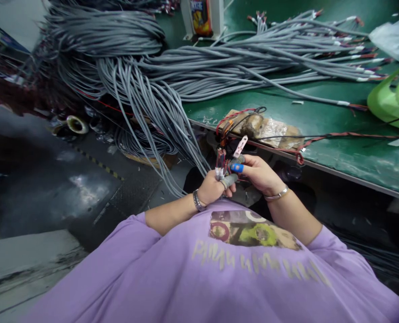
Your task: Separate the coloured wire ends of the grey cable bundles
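Note:
My left hand (213, 187) is closed round the ends of several grey cables (194, 150) that drape down from the table. White wrapped sections and thin dark and reddish wires (221, 158) stick up above its fingers. My right hand (260, 174), with blue tape on one digit and a grey cover on another, pinches some of these thin wires just beside the left hand. A small pale pink tag-like piece (241, 146) with dark marks stands above my right fingers; whether they touch it I cannot tell. The left thumb also wears a grey cover.
A green table (337, 166) carries a long bundle of grey cables (219, 67) with bared coloured ends. A taped brown block (269, 130) with red and black leads lies at its edge. To the right sits a lime-green fan (396, 96). Coiled cable (145, 141) lies below the table.

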### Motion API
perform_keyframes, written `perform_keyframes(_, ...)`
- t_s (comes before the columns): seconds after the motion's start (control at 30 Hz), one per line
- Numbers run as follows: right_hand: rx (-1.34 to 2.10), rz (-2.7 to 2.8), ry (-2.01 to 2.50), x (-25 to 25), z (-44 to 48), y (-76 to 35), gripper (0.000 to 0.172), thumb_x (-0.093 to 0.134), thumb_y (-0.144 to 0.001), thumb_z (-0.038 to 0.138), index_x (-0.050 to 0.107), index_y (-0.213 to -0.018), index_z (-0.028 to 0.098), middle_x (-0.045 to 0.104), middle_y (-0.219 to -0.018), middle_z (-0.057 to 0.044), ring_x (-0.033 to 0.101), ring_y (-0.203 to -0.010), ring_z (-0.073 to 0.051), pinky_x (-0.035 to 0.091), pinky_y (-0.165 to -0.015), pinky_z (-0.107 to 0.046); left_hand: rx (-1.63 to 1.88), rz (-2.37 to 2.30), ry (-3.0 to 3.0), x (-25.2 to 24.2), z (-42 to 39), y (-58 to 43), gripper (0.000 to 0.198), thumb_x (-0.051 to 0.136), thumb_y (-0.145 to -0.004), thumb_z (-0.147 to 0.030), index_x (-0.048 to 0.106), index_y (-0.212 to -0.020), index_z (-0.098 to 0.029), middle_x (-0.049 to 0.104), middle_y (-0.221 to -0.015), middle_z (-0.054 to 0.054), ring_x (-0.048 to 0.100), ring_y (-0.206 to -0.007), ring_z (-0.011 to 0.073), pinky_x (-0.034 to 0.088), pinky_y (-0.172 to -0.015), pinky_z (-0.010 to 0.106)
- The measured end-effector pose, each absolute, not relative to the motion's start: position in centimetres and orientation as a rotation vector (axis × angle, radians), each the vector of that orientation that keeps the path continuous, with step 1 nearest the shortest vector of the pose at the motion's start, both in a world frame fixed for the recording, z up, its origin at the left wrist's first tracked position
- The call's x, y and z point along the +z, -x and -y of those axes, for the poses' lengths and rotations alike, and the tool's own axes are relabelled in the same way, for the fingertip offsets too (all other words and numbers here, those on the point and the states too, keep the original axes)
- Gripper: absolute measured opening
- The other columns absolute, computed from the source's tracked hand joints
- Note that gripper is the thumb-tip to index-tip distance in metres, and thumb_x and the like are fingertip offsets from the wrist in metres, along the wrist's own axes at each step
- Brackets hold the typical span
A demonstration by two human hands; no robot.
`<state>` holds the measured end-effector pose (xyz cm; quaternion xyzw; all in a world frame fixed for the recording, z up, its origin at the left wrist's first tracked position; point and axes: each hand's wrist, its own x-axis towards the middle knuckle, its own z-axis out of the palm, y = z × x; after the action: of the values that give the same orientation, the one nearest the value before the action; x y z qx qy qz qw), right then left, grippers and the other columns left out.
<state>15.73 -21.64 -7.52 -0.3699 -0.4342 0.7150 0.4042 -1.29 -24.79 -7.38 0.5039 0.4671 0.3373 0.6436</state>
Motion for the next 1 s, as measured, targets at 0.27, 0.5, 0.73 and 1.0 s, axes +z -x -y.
perform_keyframes(0.27,1.682,1.031,0.979,-9.0,22.7,-15.5,0.045,0.091,-0.061,0.05,0.068,-0.082,0.017,0.065,-0.07,0.001,0.053,-0.058,-0.009,0.045,-0.054,-0.023,1.05,-1.125,-0.898,-8.2,24.3,0.8,0.047,0.076,-0.071,-0.06,0.061,-0.066,-0.015,0.065,-0.054,0.0,0.055,-0.037,0.0075,0.038,-0.037,0.018)
perform_keyframes(0.5,1.71,0.954,0.948,-8.0,23.5,-13.8,0.042,0.087,-0.067,0.051,0.058,-0.068,0.02,0.053,-0.05,0.004,0.046,-0.043,-0.01,0.036,-0.043,-0.025,0.753,-1.018,-1.033,-8.1,24.2,1.4,0.048,0.08,-0.069,-0.057,0.066,-0.063,-0.011,0.07,-0.059,0.008,0.066,-0.049,0.0146,0.052,-0.049,0.023)
perform_keyframes(0.73,1.726,0.932,0.967,-8.2,22.5,-14.1,0.046,0.088,-0.065,0.053,0.058,-0.069,0.019,0.047,-0.052,0.006,0.041,-0.044,-0.007,0.033,-0.044,-0.024,0.867,-1.032,-0.924,-8.1,24.5,1.3,0.054,0.08,-0.065,-0.064,0.066,-0.068,-0.012,0.07,-0.06,0.008,0.066,-0.049,0.0158,0.053,-0.048,0.024)
perform_keyframes(1.0,1.771,0.947,0.839,-8.3,23.1,-14.4,0.031,0.083,-0.075,0.042,0.063,-0.083,0.019,0.054,-0.06,0.004,0.05,-0.052,-0.011,0.039,-0.049,-0.026,0.979,-1.065,-0.771,-7.4,24.5,1.0,0.058,0.085,-0.056,-0.064,0.059,-0.07,-0.015,0.068,-0.055,0.004,0.064,-0.044,0.0162,0.051,-0.043,0.024)
